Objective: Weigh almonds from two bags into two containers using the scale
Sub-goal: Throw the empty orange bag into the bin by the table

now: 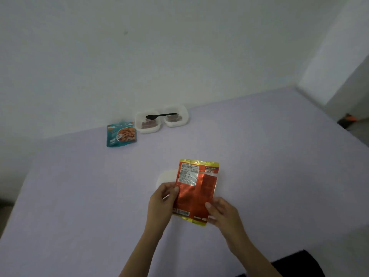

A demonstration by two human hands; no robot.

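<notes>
Both my hands hold an orange almond bag [196, 188] with yellow edges, back side up, above the middle of the table. My left hand [162, 200] pinches its left edge, and my right hand [221, 212] grips its lower right corner. Behind the bag, a white scale [164, 177] shows partly on the table. A teal almond bag [121, 133] lies flat at the far side. Two white containers, one on the left [147, 121] and one on the right [176, 116], hold almonds by the wall. A black spoon [160, 115] lies across both containers.
A pale lilac cloth covers the table [79, 186], which meets the white wall at the far edge. The table's right edge drops off near an orange and dark object [348, 118] on the floor. A dark shape [295, 262] sits at the bottom right.
</notes>
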